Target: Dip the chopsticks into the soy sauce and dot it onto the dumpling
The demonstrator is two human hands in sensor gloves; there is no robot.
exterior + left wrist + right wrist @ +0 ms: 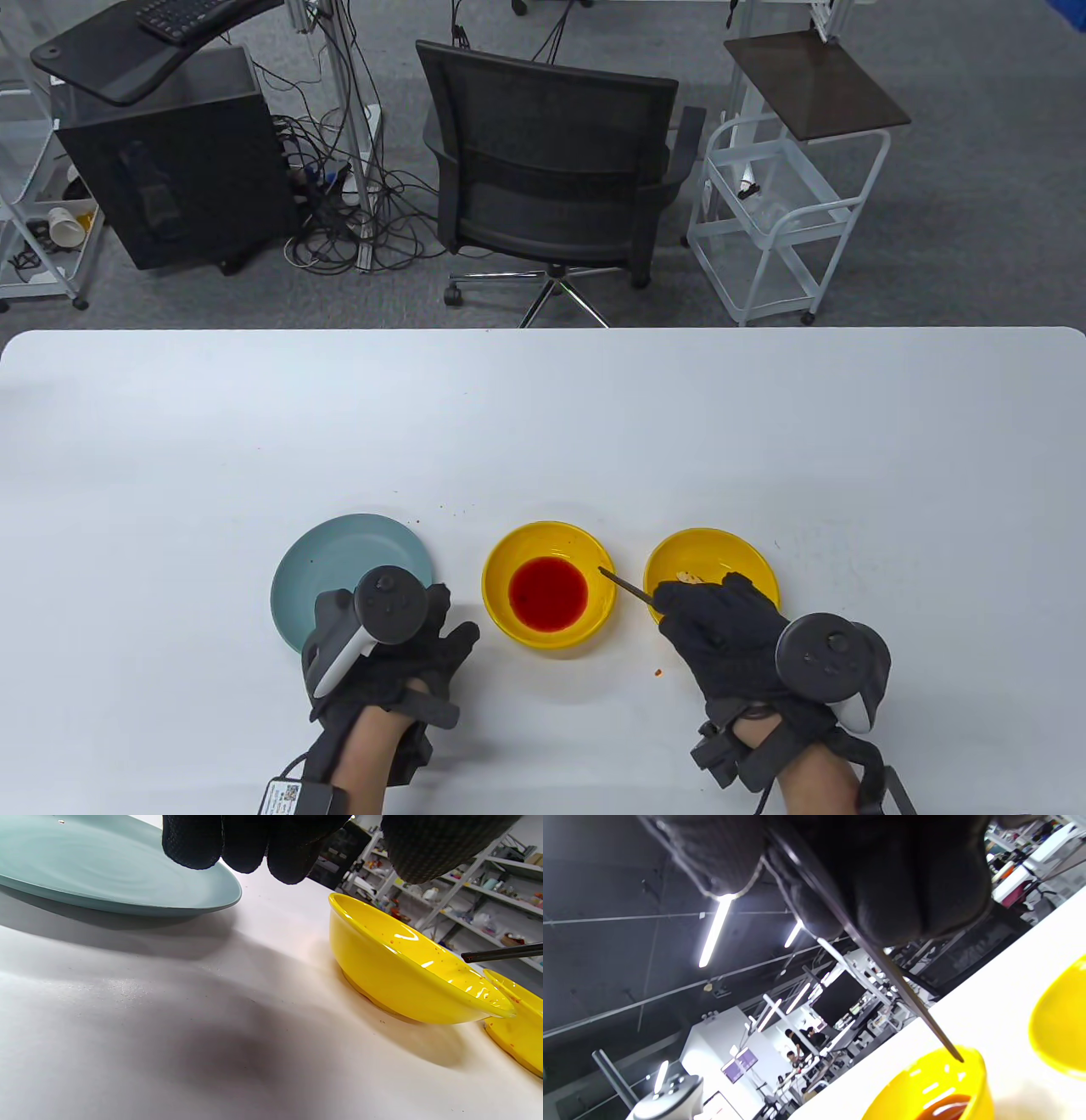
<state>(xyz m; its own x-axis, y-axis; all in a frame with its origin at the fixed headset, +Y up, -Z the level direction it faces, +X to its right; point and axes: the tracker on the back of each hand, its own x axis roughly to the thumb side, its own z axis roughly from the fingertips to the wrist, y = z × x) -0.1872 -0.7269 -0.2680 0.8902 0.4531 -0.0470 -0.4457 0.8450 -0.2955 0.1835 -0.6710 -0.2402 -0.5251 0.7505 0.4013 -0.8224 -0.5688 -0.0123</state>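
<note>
While the right hand (721, 624) grips dark chopsticks (624, 585) over a white counter (543, 424) seen from above, their tips reach toward the rim of the yellow bowl of red sauce (549, 584), with a pale dumpling (689, 578) partly hidden in a second yellow bowl (711, 570) just right of it; the left hand (399, 645) rests relaxed, holding nothing, at the near edge of a blue-green plate (348, 569). From the left wrist, loose fingers (246, 844) hang above the plate's rim, the sauce bowl nearby. From the right wrist, curled fingers (916, 891) clamp the chopsticks, tips above the sauce bowl's rim.
</note>
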